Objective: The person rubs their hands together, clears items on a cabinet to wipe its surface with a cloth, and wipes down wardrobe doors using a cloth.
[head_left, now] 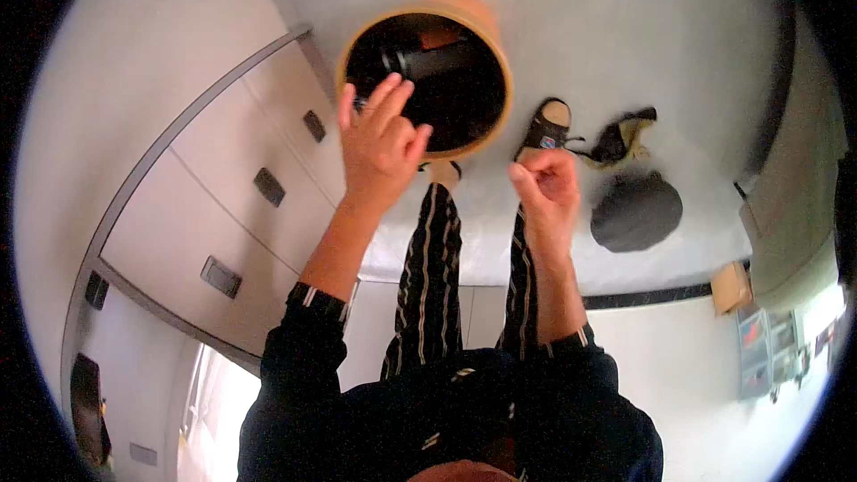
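A round container [505, 112] with an orange-yellow rim stands on the floor in front of me. Its inside is very dark, with a few shiny highlights and a reddish patch; what it holds is hard to make out. My left hand [382, 147] hovers over its near left rim, fingers spread and apart, nothing seen in them. To the right of the container, in front of my right shoe, my right hand [551, 189] is closed with thumb and fingers curled together. Whether anything small is pinched there cannot be seen.
A dark open-toed shoe [546, 129] is on my right foot. Beside it lie a black and yellowish crumpled item [622, 137] and a dark grey roundish flat thing [636, 211]. White cabinets [241, 178] with dark handles line the left. A cardboard-coloured box [730, 288] is at right.
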